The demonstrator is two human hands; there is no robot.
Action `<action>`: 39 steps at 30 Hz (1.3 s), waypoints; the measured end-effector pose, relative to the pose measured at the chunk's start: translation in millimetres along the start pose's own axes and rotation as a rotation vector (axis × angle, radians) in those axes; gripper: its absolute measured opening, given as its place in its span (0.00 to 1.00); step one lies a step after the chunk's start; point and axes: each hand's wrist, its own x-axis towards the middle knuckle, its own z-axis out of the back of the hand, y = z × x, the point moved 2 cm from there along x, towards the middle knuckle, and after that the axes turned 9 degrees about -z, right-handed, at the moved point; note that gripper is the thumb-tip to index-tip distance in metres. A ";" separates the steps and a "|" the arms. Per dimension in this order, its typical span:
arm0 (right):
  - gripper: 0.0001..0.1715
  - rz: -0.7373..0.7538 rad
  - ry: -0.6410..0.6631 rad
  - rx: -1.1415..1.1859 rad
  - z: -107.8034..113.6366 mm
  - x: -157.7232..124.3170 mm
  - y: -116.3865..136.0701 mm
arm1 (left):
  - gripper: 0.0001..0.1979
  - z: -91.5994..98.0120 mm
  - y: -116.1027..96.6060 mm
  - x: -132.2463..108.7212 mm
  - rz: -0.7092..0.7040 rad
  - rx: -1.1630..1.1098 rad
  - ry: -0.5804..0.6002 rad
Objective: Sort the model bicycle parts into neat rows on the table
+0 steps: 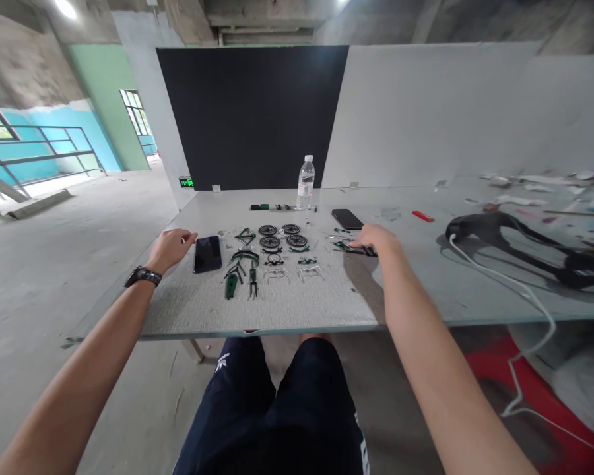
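Small green and black model bicycle parts are laid out in rows on a grey table [287, 310]: several wheels [282, 235], a frame piece [245, 235], a fork [253, 280] and small clear pieces [309, 272]. My left hand [171, 247], with a black watch on its wrist, rests with curled fingers beside a dark phone [207, 254]. My right hand [376, 239] lies palm down over a green and black part [349, 247] at the right of the layout; its fingers are hidden.
A water bottle [305, 183] stands at the back, with a second phone [347, 218] and a red object [422, 216] near it. A black bag [525, 247] with a white cable [505, 280] lies at the right. Black and white boards stand behind the table.
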 end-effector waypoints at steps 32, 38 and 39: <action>0.22 0.791 0.078 0.427 17.8 -95.1 77.4 | 0.28 1.2 0.4 -0.6 -0.002 -0.014 0.019; 0.19 0.772 0.166 0.322 9.6 -108.5 94.4 | 0.28 0.6 0.6 -0.1 -0.003 -0.013 0.018; 0.19 0.763 0.169 0.303 9.3 -109.7 95.2 | 0.28 0.7 0.5 -0.2 -0.003 -0.012 0.018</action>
